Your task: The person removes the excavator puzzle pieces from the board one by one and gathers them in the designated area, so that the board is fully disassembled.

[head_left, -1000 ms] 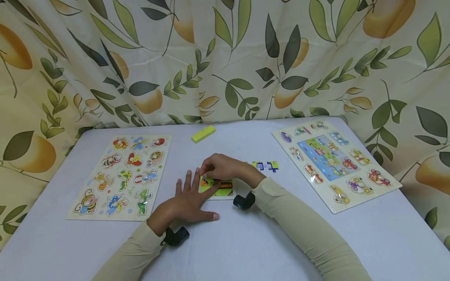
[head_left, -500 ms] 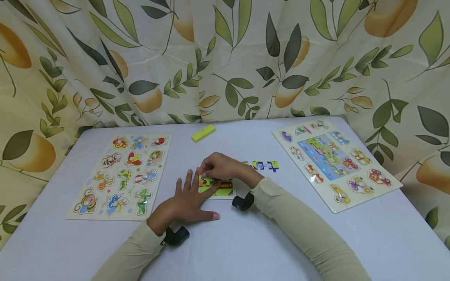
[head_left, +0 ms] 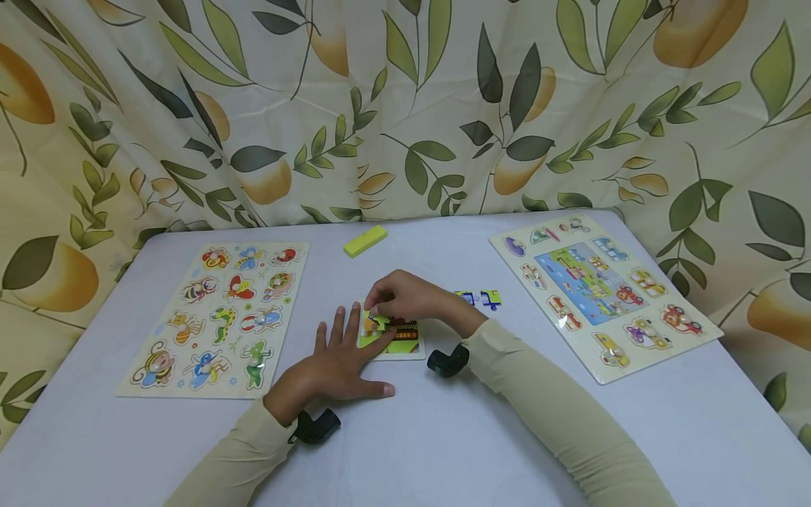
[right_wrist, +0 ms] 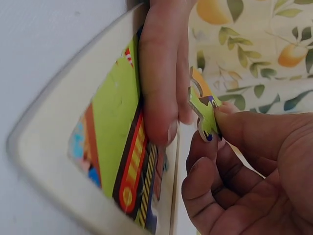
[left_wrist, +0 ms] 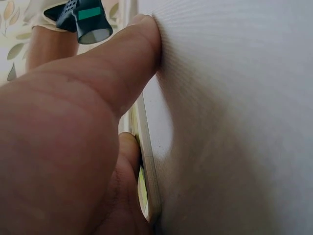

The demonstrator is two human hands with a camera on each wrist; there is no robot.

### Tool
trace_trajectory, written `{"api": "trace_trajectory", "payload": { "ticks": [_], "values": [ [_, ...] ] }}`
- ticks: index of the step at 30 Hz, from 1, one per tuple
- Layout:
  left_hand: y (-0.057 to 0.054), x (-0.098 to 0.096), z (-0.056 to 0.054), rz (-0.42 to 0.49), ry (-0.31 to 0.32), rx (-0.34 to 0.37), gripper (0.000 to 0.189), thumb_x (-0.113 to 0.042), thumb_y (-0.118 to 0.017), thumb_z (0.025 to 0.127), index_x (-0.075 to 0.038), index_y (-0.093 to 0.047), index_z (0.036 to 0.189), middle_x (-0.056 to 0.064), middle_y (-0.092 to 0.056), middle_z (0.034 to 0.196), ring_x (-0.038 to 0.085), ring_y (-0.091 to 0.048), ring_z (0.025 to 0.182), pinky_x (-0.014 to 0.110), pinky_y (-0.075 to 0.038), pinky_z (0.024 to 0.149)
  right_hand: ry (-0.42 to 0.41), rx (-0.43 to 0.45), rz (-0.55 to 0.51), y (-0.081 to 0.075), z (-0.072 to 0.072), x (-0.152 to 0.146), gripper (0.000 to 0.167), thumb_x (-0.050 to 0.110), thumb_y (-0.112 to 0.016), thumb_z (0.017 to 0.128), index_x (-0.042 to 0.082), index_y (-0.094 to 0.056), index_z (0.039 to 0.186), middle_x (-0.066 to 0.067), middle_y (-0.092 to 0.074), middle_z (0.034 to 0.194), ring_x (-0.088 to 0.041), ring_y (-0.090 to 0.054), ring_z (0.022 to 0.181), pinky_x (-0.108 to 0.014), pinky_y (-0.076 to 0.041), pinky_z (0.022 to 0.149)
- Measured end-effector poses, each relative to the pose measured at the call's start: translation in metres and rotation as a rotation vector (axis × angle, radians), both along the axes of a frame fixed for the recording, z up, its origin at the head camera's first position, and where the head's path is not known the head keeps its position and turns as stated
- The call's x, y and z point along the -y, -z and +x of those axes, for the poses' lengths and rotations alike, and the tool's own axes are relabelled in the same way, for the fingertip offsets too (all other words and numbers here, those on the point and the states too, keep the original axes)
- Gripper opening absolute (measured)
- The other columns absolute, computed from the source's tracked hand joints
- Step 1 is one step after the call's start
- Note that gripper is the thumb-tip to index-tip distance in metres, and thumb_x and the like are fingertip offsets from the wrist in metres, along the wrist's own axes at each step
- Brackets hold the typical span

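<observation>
In the right wrist view, my right hand (right_wrist: 244, 166) pinches a yellow-green jigsaw piece (right_wrist: 209, 115) between thumb and fingers, tilted above the puzzle board. The small puzzle board (head_left: 405, 346), pale-rimmed with a green, red and yellow picture, lies at the table's middle. My left hand (head_left: 336, 366) is spread with straight fingers; its index finger (right_wrist: 159, 98) lies across the board's picture and the thumb (left_wrist: 132, 54) rests on the cloth. From the head, the right hand (head_left: 412, 296) hovers over the board's far part and hides some of it.
Two loose jigsaw pieces (head_left: 491, 299) lie right of the board. A yellow-green block (head_left: 365, 241) sits near the back edge. An insect puzzle board (head_left: 212, 380) lies at left, a vehicle puzzle board (head_left: 602, 370) at right. A patterned curtain (head_left: 405, 162) hangs behind.
My right hand has shifted slightly right and up from the board with the jigsaw piece, showing more of the picture. The left hand has stayed in place.
</observation>
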State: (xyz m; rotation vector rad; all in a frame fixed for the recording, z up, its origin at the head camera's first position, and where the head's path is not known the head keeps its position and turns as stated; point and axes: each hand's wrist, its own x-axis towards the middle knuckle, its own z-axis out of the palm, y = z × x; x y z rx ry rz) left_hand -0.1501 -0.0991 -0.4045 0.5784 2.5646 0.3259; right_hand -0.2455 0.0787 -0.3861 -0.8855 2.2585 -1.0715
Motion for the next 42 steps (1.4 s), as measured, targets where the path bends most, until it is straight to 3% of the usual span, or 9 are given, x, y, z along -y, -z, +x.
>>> {"api": "trace_trajectory", "payload": {
  "ticks": [18, 32, 42],
  "values": [
    [0.0, -0.001, 0.0, 0.009, -0.019, -0.016, 0.09, -0.071, -0.061, 0.079, -0.04, -0.021, 0.154, 0.018, 0.021, 0.158, 0.04, 0.024, 0.141, 0.065, 0.01, 0.107, 0.073, -0.006, 0.033, -0.001, -0.005, -0.035, 0.011, 0.003, -0.062, 0.093, 0.005, -0.071, 0.1, -0.002, -0.067, 0.091, -0.016, -0.057, 0.084, -0.028, -0.048, 0.077],
    [0.0, 0.0, 0.0, 0.009, -0.017, -0.019, 0.09, -0.07, -0.061, 0.08, -0.039, -0.022, 0.154, 0.018, 0.021, 0.158, 0.041, 0.023, 0.141, 0.064, 0.009, 0.107, 0.107, 0.02, 0.078, -0.003, -0.007, -0.06, 0.011, 0.003, -0.062, 0.093, 0.005, -0.07, 0.1, -0.003, -0.065, 0.087, -0.017, -0.054, 0.076, -0.027, -0.046, 0.064],
    [0.0, -0.001, 0.0, 0.008, -0.015, -0.02, 0.09, -0.07, -0.062, 0.08, -0.039, -0.022, 0.154, 0.018, 0.021, 0.158, 0.041, 0.023, 0.141, 0.064, 0.01, 0.107, 0.131, 0.054, 0.103, -0.002, -0.007, -0.077, 0.011, 0.003, -0.062, 0.093, 0.006, -0.07, 0.1, -0.003, -0.065, 0.087, -0.018, -0.055, 0.077, -0.029, -0.046, 0.066]
  ]
}}
